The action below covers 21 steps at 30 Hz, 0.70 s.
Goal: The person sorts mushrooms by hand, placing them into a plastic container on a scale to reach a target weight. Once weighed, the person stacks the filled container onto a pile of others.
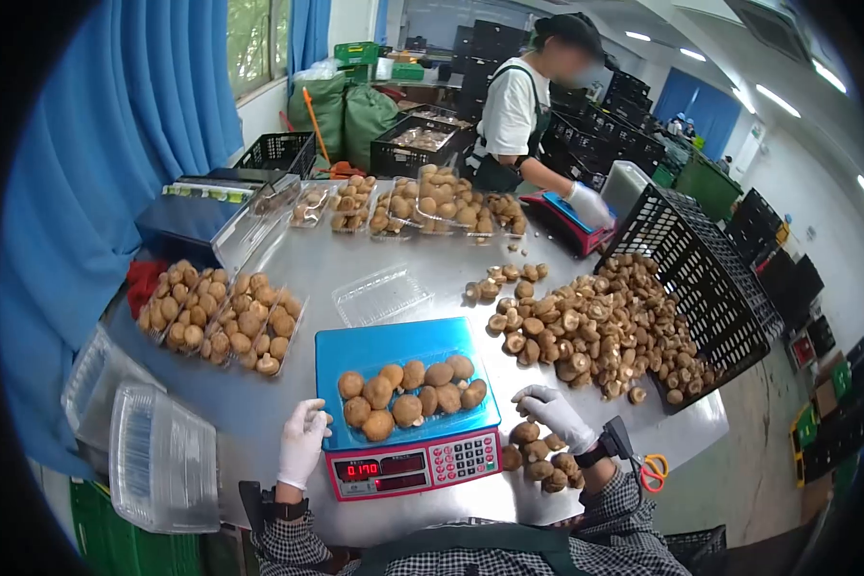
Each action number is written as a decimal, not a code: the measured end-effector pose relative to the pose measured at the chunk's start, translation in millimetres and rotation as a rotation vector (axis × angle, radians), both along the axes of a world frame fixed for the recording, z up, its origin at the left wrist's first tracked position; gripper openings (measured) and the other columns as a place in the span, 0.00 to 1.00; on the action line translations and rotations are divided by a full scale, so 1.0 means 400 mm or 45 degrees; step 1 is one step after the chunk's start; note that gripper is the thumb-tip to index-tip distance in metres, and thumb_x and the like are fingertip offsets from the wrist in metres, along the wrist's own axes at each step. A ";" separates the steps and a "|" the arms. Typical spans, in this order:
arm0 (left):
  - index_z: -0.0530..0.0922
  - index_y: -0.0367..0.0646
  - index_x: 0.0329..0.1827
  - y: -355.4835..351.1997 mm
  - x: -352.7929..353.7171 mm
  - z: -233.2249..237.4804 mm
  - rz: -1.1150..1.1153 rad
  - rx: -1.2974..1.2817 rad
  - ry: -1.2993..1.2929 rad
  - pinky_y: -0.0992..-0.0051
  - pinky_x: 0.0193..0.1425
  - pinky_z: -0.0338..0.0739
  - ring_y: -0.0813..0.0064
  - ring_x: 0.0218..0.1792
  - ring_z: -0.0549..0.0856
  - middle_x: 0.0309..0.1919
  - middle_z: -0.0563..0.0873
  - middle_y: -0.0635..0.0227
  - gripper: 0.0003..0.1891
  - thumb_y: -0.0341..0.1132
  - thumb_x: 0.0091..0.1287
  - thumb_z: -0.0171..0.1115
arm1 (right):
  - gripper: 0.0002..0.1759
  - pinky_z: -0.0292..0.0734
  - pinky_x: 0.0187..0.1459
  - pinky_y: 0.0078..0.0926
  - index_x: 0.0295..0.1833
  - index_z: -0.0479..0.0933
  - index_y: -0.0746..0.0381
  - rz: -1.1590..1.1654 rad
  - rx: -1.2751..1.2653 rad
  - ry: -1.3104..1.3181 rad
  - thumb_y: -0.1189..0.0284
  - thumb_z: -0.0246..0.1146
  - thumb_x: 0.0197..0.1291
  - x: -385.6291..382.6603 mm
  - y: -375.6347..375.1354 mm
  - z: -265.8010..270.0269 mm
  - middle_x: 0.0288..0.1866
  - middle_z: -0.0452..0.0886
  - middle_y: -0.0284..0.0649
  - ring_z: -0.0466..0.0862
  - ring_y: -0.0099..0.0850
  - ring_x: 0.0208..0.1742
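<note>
A clear plastic tray of brown mushrooms (412, 375) rests on the blue pan (394, 337) of a red-and-white digital scale (415, 468). The red display appears to read 0.170. My left hand (303, 444), in a white glove, is beside the scale's left edge with its fingers loosely bent and nothing in them. On the right, my gloved right hand (555, 419) hovers at a small group of mushrooms (544, 459) close to the scale. Its thumb and fingers look apart, and no held mushroom shows.
Loose mushrooms (586, 322) spill from a tipped black crate (703, 278). Filled trays (223, 317) stand left, more (442, 202) at the back. An empty clear tray (382, 296) lies behind the scale; stacked trays (163, 461) stand left. Orange-handled scissors (653, 471) hang near my right wrist. A co-worker (523, 115) stands opposite.
</note>
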State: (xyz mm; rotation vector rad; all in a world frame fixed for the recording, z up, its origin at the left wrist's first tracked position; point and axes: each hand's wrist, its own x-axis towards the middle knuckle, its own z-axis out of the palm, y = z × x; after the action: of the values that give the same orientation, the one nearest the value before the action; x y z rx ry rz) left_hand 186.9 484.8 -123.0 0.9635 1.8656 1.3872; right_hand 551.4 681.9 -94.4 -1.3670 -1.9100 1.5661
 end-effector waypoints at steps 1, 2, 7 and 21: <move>0.76 0.37 0.54 0.004 0.003 -0.003 -0.002 0.026 0.011 0.78 0.38 0.78 0.81 0.29 0.82 0.33 0.85 0.65 0.12 0.31 0.71 0.55 | 0.16 0.76 0.45 0.20 0.51 0.80 0.64 -0.016 -0.005 0.009 0.66 0.56 0.65 -0.005 -0.008 -0.005 0.38 0.82 0.33 0.80 0.21 0.40; 0.76 0.37 0.54 0.004 0.004 -0.001 -0.015 0.022 0.019 0.78 0.38 0.78 0.81 0.29 0.82 0.33 0.85 0.65 0.12 0.31 0.71 0.55 | 0.16 0.77 0.44 0.21 0.51 0.80 0.64 -0.001 0.040 -0.030 0.65 0.57 0.65 -0.012 -0.012 -0.007 0.37 0.82 0.33 0.80 0.22 0.39; 0.76 0.34 0.51 0.013 0.022 0.020 -0.075 -0.129 -0.051 0.79 0.32 0.78 0.80 0.27 0.83 0.31 0.85 0.64 0.10 0.31 0.72 0.54 | 0.17 0.78 0.41 0.21 0.51 0.80 0.64 0.041 0.101 -0.067 0.63 0.58 0.66 -0.043 -0.010 -0.037 0.35 0.81 0.34 0.80 0.22 0.36; 0.76 0.38 0.50 0.036 0.036 0.012 0.023 -0.304 -0.073 0.83 0.21 0.70 0.78 0.25 0.85 0.33 0.86 0.66 0.11 0.34 0.71 0.54 | 0.16 0.79 0.41 0.25 0.43 0.82 0.67 0.198 0.185 0.010 0.63 0.63 0.64 -0.105 0.055 -0.111 0.30 0.84 0.40 0.83 0.26 0.33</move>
State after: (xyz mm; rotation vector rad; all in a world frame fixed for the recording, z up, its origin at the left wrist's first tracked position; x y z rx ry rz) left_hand 201.5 499.0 -118.4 0.7809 1.9478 1.1569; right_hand 509.6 703.8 -138.9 -1.1757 -2.1241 1.4638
